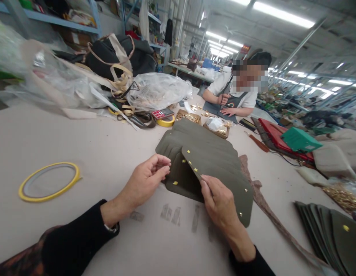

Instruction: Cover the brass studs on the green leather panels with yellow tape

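A fanned stack of dark olive flat panels (206,142) with rounded corners lies in front of me. My right hand (220,197) pinches the edge of the top panel (191,163) between thumb and fingers, and its left side is tilted up off the stack. Small yellow tape bits (175,183) stick to the panels near their edges; small shiny gold-coloured spots (240,214) show at the right end. Just left of the raised edge, my left hand (146,178) hovers with loosely curled fingers, a gap between them and the thumb, and nothing visible inside.
A yellow tape roll (50,182) lies at left. Beyond the stack are small boxes of gold-coloured metal parts (187,117), plastic bags (159,90) and a co-worker (238,92). More olive panels (330,234) fan out at right, near a brown strip (270,211) and a green box (301,139).
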### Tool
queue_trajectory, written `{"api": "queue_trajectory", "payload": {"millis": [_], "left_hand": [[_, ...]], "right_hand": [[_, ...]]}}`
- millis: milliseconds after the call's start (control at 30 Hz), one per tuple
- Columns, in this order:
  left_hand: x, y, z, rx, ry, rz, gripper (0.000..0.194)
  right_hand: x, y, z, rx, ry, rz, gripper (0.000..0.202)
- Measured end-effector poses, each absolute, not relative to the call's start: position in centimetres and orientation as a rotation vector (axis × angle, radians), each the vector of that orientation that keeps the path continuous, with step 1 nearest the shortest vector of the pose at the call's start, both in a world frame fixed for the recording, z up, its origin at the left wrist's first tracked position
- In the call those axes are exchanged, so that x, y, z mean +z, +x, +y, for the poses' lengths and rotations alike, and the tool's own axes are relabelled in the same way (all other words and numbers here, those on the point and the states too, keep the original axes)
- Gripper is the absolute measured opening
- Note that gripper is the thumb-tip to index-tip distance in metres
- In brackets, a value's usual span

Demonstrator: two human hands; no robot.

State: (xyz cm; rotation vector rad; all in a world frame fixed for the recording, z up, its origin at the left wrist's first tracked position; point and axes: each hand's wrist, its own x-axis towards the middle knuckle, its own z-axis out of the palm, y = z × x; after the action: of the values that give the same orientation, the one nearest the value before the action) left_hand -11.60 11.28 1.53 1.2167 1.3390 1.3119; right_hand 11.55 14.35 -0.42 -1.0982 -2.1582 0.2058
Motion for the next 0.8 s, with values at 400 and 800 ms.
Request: {"api": "queue_trajectory", "payload": {"millis": [400,800], "left_hand": [[1.1,-10.9,10.7,1.168,1.306,1.386,0.024],[0.4,-8.5,10.3,1.113,1.371,1.280,0.018]], "right_hand": [[0.0,12.4,14.7,0.527,-1.271,-1.849,0.040],[-0.6,11.7,14.2,0.409,-1.166,-1.960,0.028]]}}
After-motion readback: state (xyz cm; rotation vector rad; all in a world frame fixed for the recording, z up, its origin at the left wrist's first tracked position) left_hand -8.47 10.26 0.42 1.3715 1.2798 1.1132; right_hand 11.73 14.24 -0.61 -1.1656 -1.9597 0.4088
